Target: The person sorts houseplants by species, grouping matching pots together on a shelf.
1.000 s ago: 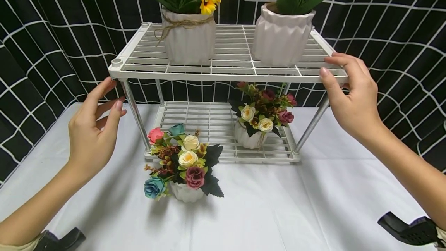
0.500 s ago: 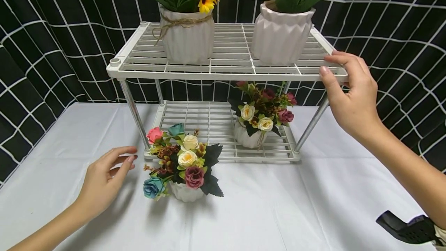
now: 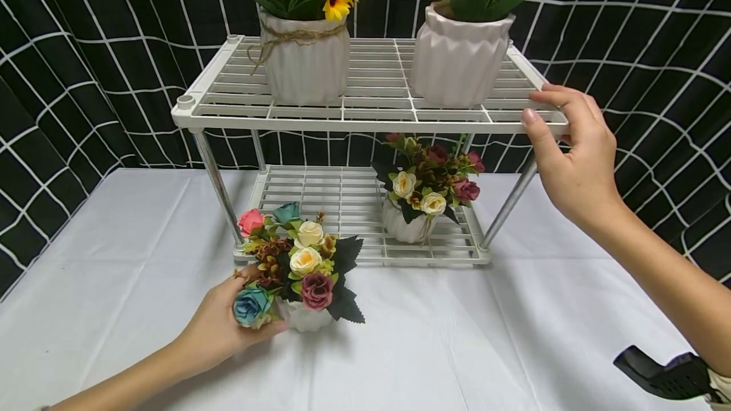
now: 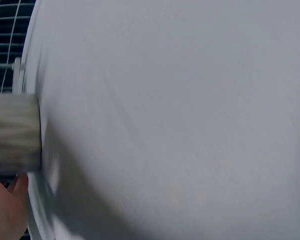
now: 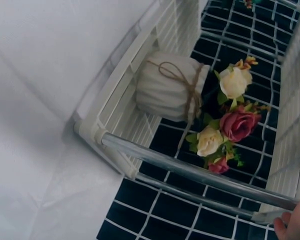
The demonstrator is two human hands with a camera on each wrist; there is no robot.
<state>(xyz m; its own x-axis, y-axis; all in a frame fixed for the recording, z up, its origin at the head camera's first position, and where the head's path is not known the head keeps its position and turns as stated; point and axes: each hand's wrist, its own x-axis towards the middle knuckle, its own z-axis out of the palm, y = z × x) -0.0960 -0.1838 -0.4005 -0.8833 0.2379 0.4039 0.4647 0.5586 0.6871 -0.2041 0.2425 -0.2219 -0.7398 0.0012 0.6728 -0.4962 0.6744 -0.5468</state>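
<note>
In the head view my left hand point(image 3: 219, 328) grips a small white flower pot point(image 3: 305, 316) that stands on the cloth in front of the rack. Its thumb lies at the pot's lower front, and the fingers are hidden behind the pot's blue, cream, pink and mauve artificial roses point(image 3: 308, 262). The left wrist view shows that pot point(image 4: 14, 132) at the left edge, beside part of the hand point(image 4: 7, 207). My right hand point(image 3: 577, 151) holds the front right corner of the white two-tier shelf rack point(image 3: 377, 124), with thumb and fingers over the upper shelf's edge.
Two white pots point(image 3: 305, 62) with yellow sunflowers stand on the upper shelf. On the lower shelf, to the right, sits another white pot point(image 3: 405, 221) with cream and dark red roses. Metal posts point(image 3: 511, 205) join the shelves. Black grid-patterned cloth point(image 3: 85, 81) hangs behind.
My left hand has come down from the rack's upper left corner and moved right to the small pot on the cloth. The right hand stays on the rack's corner.
</note>
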